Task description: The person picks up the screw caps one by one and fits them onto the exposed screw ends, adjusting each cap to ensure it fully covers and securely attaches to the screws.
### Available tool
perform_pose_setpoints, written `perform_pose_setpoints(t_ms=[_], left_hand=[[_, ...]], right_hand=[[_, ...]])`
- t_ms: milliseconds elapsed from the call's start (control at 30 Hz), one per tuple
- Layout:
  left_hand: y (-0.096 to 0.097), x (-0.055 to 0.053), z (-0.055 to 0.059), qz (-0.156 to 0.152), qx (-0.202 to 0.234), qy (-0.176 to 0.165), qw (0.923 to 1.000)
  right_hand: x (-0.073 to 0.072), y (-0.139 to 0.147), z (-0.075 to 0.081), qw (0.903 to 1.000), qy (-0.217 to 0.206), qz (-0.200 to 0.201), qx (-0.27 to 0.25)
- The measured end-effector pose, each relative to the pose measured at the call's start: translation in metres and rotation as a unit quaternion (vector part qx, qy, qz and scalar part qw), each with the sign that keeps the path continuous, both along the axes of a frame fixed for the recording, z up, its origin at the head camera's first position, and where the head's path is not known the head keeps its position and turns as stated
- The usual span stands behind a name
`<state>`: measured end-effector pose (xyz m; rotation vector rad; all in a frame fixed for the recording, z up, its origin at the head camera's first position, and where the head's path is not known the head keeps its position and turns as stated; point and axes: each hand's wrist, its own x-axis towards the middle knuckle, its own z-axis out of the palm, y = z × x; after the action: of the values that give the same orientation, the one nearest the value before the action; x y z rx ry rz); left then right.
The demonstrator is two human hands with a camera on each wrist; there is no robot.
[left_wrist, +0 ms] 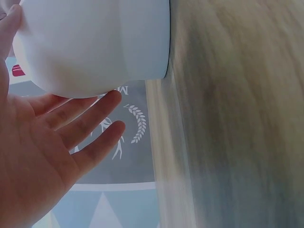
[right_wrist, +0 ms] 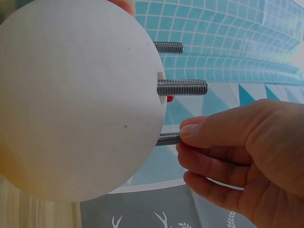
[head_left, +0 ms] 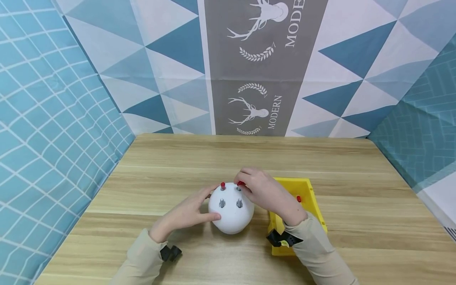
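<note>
A white ball-shaped body (head_left: 231,219) with a flat base stands on the table, several threaded metal studs (right_wrist: 183,87) rising from its top. One far stud carries a small red cap (head_left: 223,185). My left hand (head_left: 187,211) holds the ball from the left side, thumb at the front and index finger round the back; its lower fingers (left_wrist: 97,118) spread fairly straight beside the white wall. With thumb and fingertips, my right hand (head_left: 265,190) pinches another red cap (head_left: 241,183) at the tip of the far right stud, mostly hidden by the fingers in the right wrist view.
A yellow tray (head_left: 313,204) stands right of the ball, partly under my right forearm, with a red cap (head_left: 299,198) inside. The wooden table (head_left: 171,158) ends at a patterned backdrop behind and a blue grid sheet on the left.
</note>
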<state>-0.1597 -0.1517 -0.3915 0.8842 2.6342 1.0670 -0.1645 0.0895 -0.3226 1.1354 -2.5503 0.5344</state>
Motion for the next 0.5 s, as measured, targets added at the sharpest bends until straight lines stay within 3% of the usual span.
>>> perform_pose_setpoints(t_ms=[500], left_hand=[[0.0003,0.0002,0.0006,-0.002,-0.003,0.001,1.0000]], right_hand=[[-0.0018,-0.0009,-0.0039,0.9999,0.001,0.001,-0.013]])
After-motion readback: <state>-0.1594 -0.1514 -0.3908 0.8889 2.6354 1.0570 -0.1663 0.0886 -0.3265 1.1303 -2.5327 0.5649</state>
